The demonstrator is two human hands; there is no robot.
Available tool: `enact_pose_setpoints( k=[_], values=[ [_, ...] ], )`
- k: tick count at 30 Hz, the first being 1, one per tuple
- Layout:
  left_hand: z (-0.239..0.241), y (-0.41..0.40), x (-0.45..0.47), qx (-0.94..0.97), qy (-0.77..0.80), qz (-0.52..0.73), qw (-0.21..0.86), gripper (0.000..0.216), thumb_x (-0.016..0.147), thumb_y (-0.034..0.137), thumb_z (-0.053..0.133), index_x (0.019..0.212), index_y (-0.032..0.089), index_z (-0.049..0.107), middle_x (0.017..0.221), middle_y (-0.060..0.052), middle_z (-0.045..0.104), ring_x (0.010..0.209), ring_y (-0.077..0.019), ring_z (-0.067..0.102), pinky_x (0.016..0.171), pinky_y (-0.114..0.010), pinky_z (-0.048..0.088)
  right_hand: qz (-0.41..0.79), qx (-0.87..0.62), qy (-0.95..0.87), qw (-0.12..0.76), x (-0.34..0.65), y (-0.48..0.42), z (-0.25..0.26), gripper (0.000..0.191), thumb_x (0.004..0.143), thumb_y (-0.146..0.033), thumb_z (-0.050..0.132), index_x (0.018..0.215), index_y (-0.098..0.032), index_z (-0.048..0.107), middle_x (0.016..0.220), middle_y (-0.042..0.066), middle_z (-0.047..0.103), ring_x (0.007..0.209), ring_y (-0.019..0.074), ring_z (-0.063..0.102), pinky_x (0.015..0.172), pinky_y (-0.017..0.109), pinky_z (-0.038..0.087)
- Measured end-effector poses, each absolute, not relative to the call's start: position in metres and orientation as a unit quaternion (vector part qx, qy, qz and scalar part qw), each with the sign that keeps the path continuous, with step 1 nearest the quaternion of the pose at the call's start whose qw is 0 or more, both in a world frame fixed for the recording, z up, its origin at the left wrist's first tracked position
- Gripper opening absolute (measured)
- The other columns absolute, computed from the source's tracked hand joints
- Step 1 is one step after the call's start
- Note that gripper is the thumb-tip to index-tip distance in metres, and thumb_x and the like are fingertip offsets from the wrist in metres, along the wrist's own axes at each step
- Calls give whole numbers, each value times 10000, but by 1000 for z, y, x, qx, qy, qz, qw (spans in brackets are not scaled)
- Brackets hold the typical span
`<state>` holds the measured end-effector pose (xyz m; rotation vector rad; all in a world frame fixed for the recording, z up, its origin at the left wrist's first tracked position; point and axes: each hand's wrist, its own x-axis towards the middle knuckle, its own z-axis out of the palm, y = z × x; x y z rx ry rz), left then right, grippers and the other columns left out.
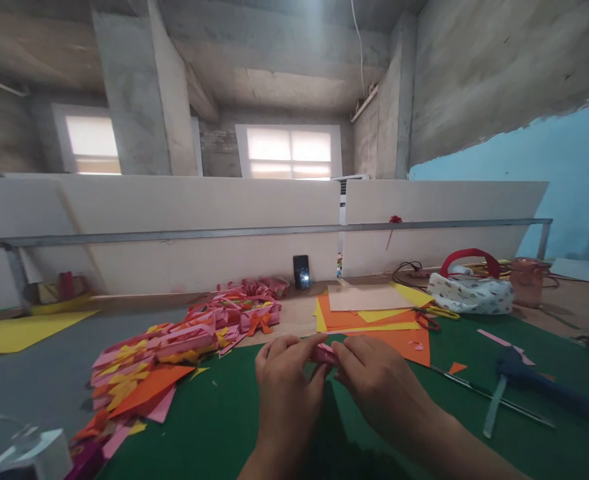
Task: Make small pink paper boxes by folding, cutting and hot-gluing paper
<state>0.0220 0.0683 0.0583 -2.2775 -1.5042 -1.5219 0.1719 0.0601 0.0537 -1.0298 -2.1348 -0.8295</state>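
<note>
Between the hands, in the head view, a small pink piece, seemingly paper, is pinched by the fingertips of the left hand and right hand; light, even pressure should avoid creasing it. Orange paper lies just beyond the right hand.

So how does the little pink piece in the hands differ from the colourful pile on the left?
The pink piece is held by the fingers of the left hand and right hand; the pile lies with neither hand on it. The pink piece is small and single; the pile is a long heap of many pieces. The pink piece shows only pink; the pile mixes pink, orange and yellow. Both have pink.
</note>
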Motion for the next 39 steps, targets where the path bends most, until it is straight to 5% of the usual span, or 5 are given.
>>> enact_pose_setpoints(
  k=[12, 17, 27, 32, 39],
  values=[
    [67, 62, 23, -705, -436, -546, -121, 223, 625, 180, 669, 832, 264, 674, 759, 11, 668, 743, -186, 612, 779, -379, 462, -325, -385, -795, 337, 173, 61, 54, 178, 845, -129, 486, 969, -153, 612, 705, 39, 573, 632, 161, 508, 523, 276, 320],
    [72, 63, 17, -699, -432, -565, -74, 120, 706, 262, 607, 592, 228, 627, 679, 9, 631, 747, -183, 563, 746, -345, 437, -74, -384, -813, 431, 175, 58, 60, 363, 802, -283, 576, 1147, -180, 526, 832, 45, 613, 704, 153, 539, 601, 253, 405],
    [73, 73, 7, -700, -372, -585, -173, 204, 694, 236, 618, 898, 218, 612, 896, -18, 614, 802, -165, 567, 774, -312, 436, 303, -475, -568, 600, 207, 92, 70, 450, 768, -444, 520, 469, -198, 291, 453, -82, 221, 430, 68, 214, 423, 228, 188],
    [74, 72, 7, -749, -334, -518, -244, 183, 729, 247, 591, 904, 208, 623, 809, -21, 640, 770, -163, 577, 780, -322, 437, 367, -455, -563, 584, 210, 105, 66, 439, 753, -593, 465, 806, -168, 560, 698, 18, 561, 582, 114, 497, 479, 219, 361],
    [79, 70, 7, -773, -339, -473, -251, 152, 717, 270, 621, 843, 237, 700, 906, -47, 658, 895, -183, 587, 841, -341, 451, 381, -469, -595, 531, 205, 105, 58, 321, 743, -469, 545, 788, -153, 577, 703, 3, 563, 606, 111, 518, 519, 220, 407]
  ],
)
